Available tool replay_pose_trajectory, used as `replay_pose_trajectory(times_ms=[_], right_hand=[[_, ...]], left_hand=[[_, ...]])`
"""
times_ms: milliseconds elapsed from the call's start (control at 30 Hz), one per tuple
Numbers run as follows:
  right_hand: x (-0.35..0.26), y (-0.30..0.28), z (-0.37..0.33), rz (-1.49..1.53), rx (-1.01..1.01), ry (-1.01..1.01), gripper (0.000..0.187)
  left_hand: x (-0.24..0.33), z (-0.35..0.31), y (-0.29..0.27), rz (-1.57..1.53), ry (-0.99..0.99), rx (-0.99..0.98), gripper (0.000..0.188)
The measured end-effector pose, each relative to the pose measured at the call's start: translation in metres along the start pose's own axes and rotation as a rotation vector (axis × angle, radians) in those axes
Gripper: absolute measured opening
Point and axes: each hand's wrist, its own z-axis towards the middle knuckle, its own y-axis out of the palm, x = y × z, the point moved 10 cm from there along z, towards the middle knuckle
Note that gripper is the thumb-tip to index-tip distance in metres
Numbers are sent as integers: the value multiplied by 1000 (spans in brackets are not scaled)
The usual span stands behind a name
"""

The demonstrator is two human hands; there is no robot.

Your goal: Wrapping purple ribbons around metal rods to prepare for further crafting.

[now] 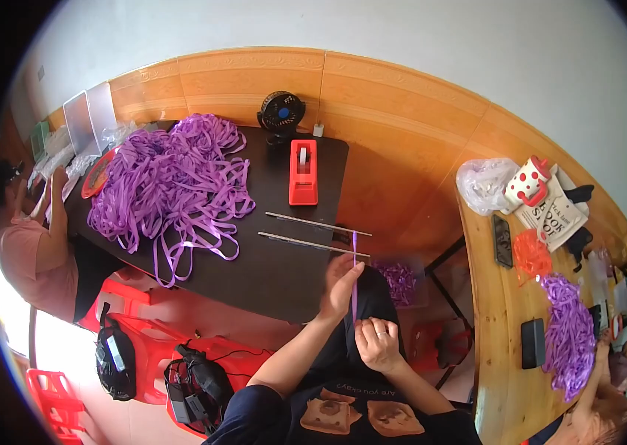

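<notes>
Purple ribbon strip (354,300) crosses two thin rods (306,243) by the edge of the dark tabletop (276,282); the left grip (340,289) pinches it midway, the right grip (378,344) curls closed at its lower end.

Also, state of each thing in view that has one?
Left hand: pinching purple strip
Right hand: curled at strip's lower end
Purple strip: straight between hands
Metal rods: parallel, overhanging black table
Large ribbon heap: loose, tangled
Tape dispenser: loaded
Fan: upright; spinning unclear
Phone: lying flat
Cup: lid on
</notes>
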Motion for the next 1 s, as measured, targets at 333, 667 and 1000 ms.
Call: replay_pose_trajectory(times_ms=[333, 667, 1000], right_hand=[[3, -10, 10, 201, -131, 56, 30], [137, 79, 2, 1137, 84, 906, 14], [182, 153, 86, 1678, -69, 970, 19]], left_hand=[[-2, -2, 0, -45, -60, 18, 18], [-14, 10, -8, -107, -103, 31, 11], [-13, 1, -9, -125, -73, 65, 13]])
